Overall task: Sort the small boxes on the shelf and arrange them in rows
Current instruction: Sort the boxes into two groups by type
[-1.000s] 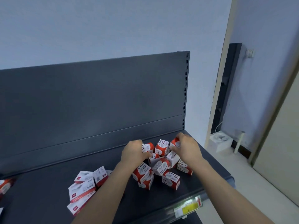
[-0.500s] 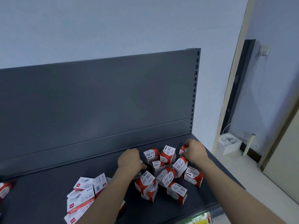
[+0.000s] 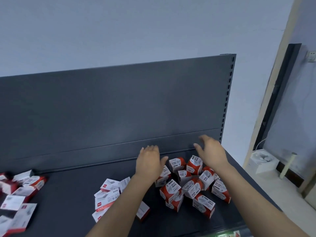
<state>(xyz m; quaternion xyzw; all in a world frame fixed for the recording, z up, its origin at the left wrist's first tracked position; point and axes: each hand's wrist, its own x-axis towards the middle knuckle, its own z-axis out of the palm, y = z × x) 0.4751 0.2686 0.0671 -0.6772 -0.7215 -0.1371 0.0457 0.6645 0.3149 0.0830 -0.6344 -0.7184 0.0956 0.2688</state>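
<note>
Red-and-white paper-clip boxes are seen heaped at 5 o'clock on the dark shelf; left hand and right hand are held above them, fingers spread, nothing gripped.

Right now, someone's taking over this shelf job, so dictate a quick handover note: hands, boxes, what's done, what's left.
Left hand: open, empty, hovering over the shelf.
Right hand: open, empty, above the back of the paper clip boxes.
Paper clip boxes: jumbled pile at the shelf's right.
Flat red-and-white boxes: loose heap mid-shelf, another heap at far left.
Done: no rows formed.
Left: sort each kind, line them up in rows.
</note>
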